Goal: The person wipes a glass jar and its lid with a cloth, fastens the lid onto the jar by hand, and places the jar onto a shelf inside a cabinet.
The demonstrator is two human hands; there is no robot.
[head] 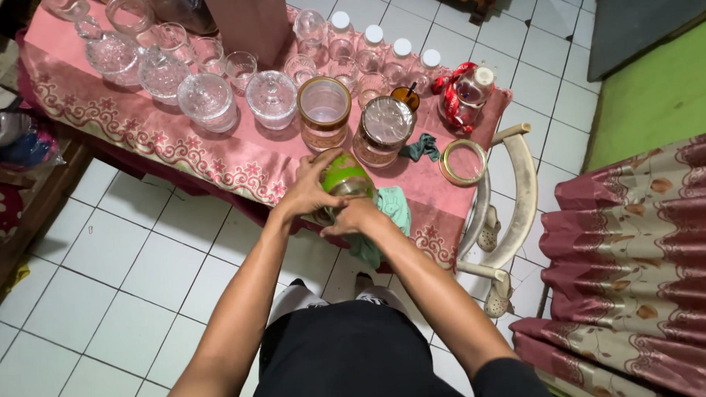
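A green-tinted glass jar (346, 179) is held over the front edge of the table. My left hand (306, 191) grips its left side. My right hand (355, 216) presses a light green cloth (391, 209) against its lower part. Just beyond the jar stand two gold-banded glass jars, one open (324, 109) and one with a lid (383, 129). A loose round gold-rimmed lid (463, 162) lies to the right on the pink tablecloth (234, 159).
Lidded glass bowls (271, 98), drinking glasses and white-capped bottles (375, 45) crowd the back of the table. A dark teal rag (422, 147) and a red-wrapped jar (467, 93) sit at right. A cream chair (517, 193) and a patterned maroon sofa (645, 266) stand alongside.
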